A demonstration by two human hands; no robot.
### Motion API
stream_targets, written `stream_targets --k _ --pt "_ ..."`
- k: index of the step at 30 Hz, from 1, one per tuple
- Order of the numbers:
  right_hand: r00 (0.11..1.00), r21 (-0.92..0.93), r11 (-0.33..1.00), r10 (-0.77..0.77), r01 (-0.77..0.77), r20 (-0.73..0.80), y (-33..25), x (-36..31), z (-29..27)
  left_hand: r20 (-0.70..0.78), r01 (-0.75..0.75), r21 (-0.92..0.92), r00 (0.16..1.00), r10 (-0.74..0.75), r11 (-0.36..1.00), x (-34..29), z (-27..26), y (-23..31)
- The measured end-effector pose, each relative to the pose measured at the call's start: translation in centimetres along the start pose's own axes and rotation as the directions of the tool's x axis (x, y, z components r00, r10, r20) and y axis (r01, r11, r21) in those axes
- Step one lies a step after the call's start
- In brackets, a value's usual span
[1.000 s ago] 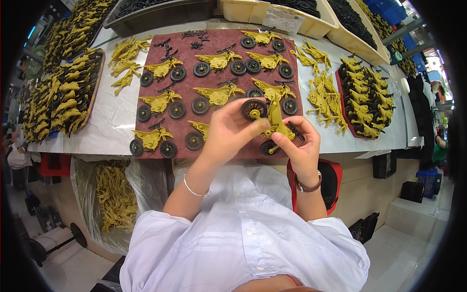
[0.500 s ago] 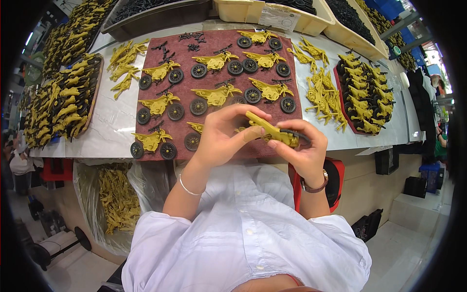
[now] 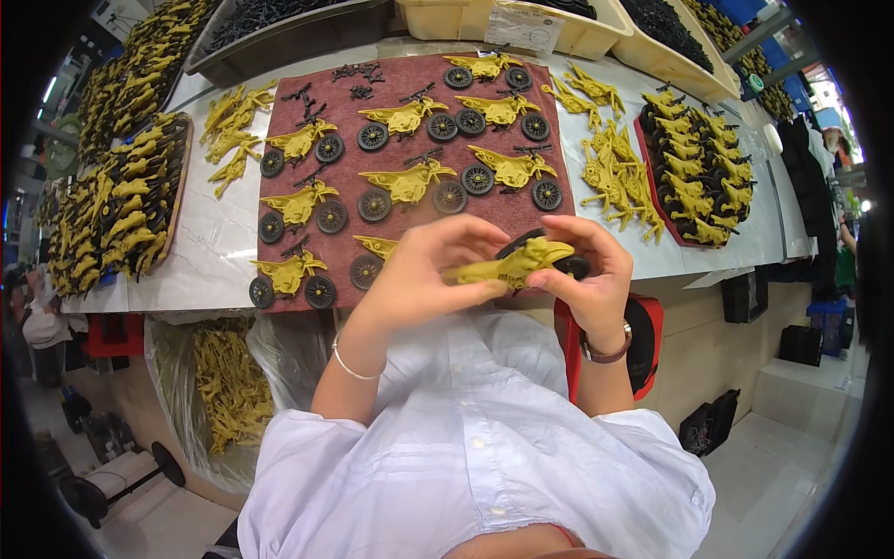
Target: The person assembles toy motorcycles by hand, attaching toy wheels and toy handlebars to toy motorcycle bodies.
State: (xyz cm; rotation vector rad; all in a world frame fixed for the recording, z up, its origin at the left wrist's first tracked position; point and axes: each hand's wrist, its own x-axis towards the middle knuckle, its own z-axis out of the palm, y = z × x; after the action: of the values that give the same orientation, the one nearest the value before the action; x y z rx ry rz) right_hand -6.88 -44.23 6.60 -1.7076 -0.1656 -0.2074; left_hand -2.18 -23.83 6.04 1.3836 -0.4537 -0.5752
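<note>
Between my two hands, near the front edge of the dark red cloth (image 3: pixel 307 224), is a yellow toy motorcycle (image 3: pixel 521 263) with black wheels. My left hand (image 3: pixel 419 272) grips its yellow body from the left, thumb along the lower side. On the right, my right hand (image 3: pixel 596 272) pinches the other end, beside a black wheel (image 3: pixel 572 266). My fingers cover part of the toy. Beyond my hands, several similar toy motorcycles (image 3: pixel 406 183) lie on their sides in rows on the cloth. Small black parts (image 3: pixel 358 73) sit at its far edge.
Loose yellow bodies lie in a left pile (image 3: pixel 233 130) and a right pile (image 3: pixel 615 168). Packed toys fill a left tray (image 3: pixel 186 182) and a red-edged right tray (image 3: pixel 652 182). Bins (image 3: pixel 289 42) of black parts line the back. Below the table is a plastic bag (image 3: pixel 172 373) of yellow pieces.
The toy motorcycle has been turned in my hands, from a slant to nearly level, and more of its black wheels shows. My left hand has come slightly lower.
</note>
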Motion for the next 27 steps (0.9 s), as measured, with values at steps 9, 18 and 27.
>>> stream_targets --k 9,18,27 --pt "0.998 0.190 0.980 0.065 -0.060 -0.019 0.1 -0.5 0.3 -0.084 -0.160 0.062 0.983 0.165 0.985 0.4 1.9 -1.8" --pt "0.998 0.245 0.970 0.008 0.007 -0.057 0.3 -0.7 0.3 -0.223 -0.283 0.056 0.931 0.288 0.958 0.6 2.7 -2.7" --pt "0.974 0.173 0.985 0.068 -0.030 -0.216 2.3 -1.3 -0.4 -0.088 -0.051 -0.036 0.995 0.048 0.998 2.1 2.7 -1.6"
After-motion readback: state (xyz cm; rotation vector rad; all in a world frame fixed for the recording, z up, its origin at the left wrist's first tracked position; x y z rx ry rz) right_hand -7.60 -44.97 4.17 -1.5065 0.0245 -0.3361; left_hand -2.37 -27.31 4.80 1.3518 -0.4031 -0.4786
